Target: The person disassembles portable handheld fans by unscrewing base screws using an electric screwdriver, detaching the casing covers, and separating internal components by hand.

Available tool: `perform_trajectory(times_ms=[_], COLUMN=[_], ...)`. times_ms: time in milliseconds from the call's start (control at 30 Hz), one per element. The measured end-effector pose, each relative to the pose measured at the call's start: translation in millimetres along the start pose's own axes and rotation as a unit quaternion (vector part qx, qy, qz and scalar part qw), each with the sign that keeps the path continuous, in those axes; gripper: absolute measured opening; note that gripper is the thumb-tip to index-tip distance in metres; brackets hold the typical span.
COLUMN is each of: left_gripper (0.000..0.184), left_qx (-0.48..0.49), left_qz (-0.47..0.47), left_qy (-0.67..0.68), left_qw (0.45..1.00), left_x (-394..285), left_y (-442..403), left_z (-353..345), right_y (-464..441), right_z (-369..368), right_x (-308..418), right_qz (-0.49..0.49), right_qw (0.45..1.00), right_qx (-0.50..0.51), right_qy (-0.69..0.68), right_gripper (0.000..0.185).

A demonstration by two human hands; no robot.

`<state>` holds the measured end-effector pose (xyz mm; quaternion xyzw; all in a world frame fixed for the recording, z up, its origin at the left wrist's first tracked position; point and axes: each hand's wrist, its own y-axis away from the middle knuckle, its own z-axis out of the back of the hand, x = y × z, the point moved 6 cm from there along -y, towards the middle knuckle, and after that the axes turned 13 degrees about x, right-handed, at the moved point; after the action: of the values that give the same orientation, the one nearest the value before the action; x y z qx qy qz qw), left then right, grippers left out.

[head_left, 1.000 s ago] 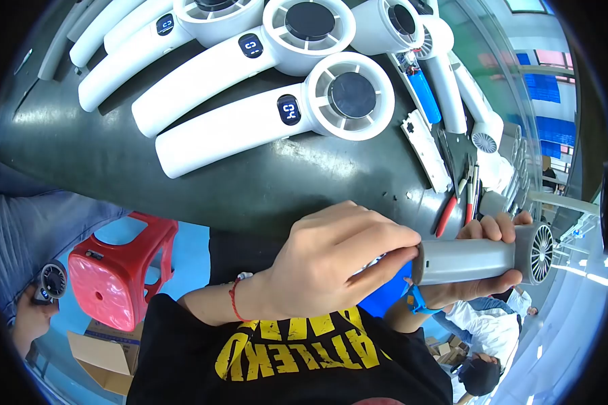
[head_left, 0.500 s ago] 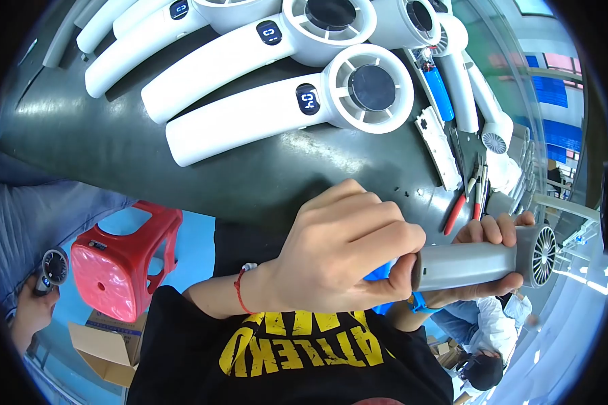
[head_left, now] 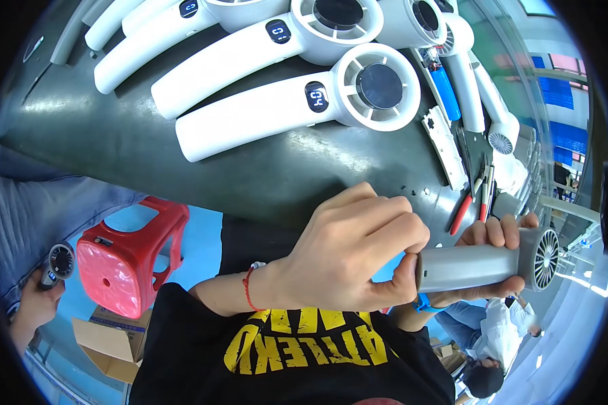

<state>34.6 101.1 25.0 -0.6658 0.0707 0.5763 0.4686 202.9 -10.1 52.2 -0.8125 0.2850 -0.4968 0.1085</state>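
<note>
A grey handheld fan point(head_left: 469, 266) lies sideways in front of my chest, its round slatted head to the right. My right hand point(head_left: 496, 236) is wrapped round it close to the head, fingers over the far side and thumb along the near side. At the handle's left end, my left hand point(head_left: 358, 246) is curled closed, thumb and forefinger pressed together against the end edge. Whatever lies between those fingertips is hidden. Beyond my hands, a white handheld fan point(head_left: 263, 115) with a lit display rests on the dark table point(head_left: 250, 182).
Several more white fans point(head_left: 216, 67) lie farther back. On the right are a blue battery point(head_left: 444, 93), a white inner part point(head_left: 444, 148) and red-handled pliers point(head_left: 461, 212). A red stool point(head_left: 111, 270) and an open carton point(head_left: 108, 341) stand left, near another person's hand point(head_left: 37, 300) holding a fan.
The view has shifted slightly, so the table things sit a little farther right. Both hands keep about the same hold on the grey fan.
</note>
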Motion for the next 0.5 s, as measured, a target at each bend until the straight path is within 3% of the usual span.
perform_trajectory(times_ms=[167, 400, 500], left_gripper=[0.009, 0.009, 0.009], left_qx=[0.03, 0.045, 0.061], left_qz=[0.033, 0.067, 0.08], left_qy=[0.033, 0.122, 0.141], left_qw=[0.998, 0.989, 0.985], left_x=[-0.6, 3.1, 3.2], left_y=[-0.4, 4.0, 4.2], left_z=[-1.8, -6.9, -8.2], right_y=[-7.3, -18.1, -17.9], right_z=[-3.9, -11.9, -12.9], right_x=[7.4, 17.9, 18.7], right_qz=[0.007, 0.008, 0.013], right_qw=[0.999, 0.982, 0.983], right_qx=[0.043, 0.184, 0.179], right_qy=[0.01, 0.042, 0.036], right_gripper=[0.09, 0.091, 0.093])
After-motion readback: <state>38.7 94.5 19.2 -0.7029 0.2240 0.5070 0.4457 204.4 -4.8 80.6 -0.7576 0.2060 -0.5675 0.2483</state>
